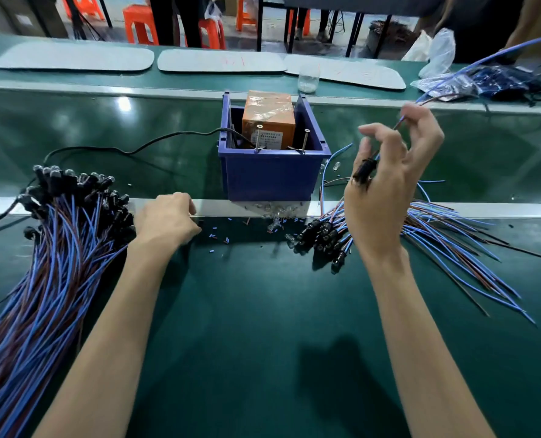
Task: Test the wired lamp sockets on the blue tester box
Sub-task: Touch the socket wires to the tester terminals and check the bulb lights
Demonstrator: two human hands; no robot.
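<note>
Head cam: at a green bench [263, 311], a worker's R hand [386, 191] is raised just right of the blue box [269, 178]. Its thumb and fingers pinch one black socket [364, 170], whose blue and brown leads [400, 120] run up through the fingertips and off to the right. The L hand [165, 219] lies knuckles-up on the bench by the metal rail [215, 207], fingers curled under. Can't tell if it holds anything. The box stands at centre, just beyond the rail, w/ an orange unit [269, 118] inside and two screws [258, 137] upright at its front rim. A black cable [136, 150] snakes from the box to the left. Left of the L hand lies a big bundle [57, 232] of wired sockets, heads toward the rail. A smaller pile [326, 238] fans out under the R hand. Loose bulbs [275, 216] and bits of blue sleeve are scattered in front of the box. Far side: a clear jar [308, 79], pale mats [73, 56], a bag of wire [499, 80], and orange stools [139, 23] beyond.
</note>
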